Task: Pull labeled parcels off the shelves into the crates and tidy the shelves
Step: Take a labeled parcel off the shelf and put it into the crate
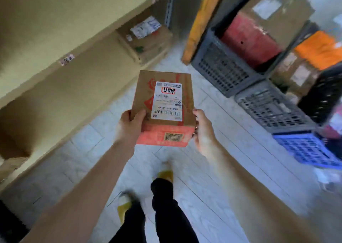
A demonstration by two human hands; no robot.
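I hold a small brown cardboard parcel (146, 94) with a red end and a white shipping label in front of me, above the floor. My left hand (130, 125) grips its near left corner, thumb on top. My right hand (202, 131) grips the near right edge, with the fingers curled under it. The yellow shelves (55, 44) run along my left. A row of crates stands on the floor to the right: a dark grey crate (220, 68) holding a red parcel and a large brown box, a second grey crate (272, 111), and a blue crate (305, 148).
Another labeled brown box (148, 42) sits on the lowest shelf level ahead on the left. A yellow post (201, 22) leans beside the first crate. An orange parcel (318, 48) lies behind the crates. My legs and shoes stand on the pale tiled floor (222, 168) between shelves and crates.
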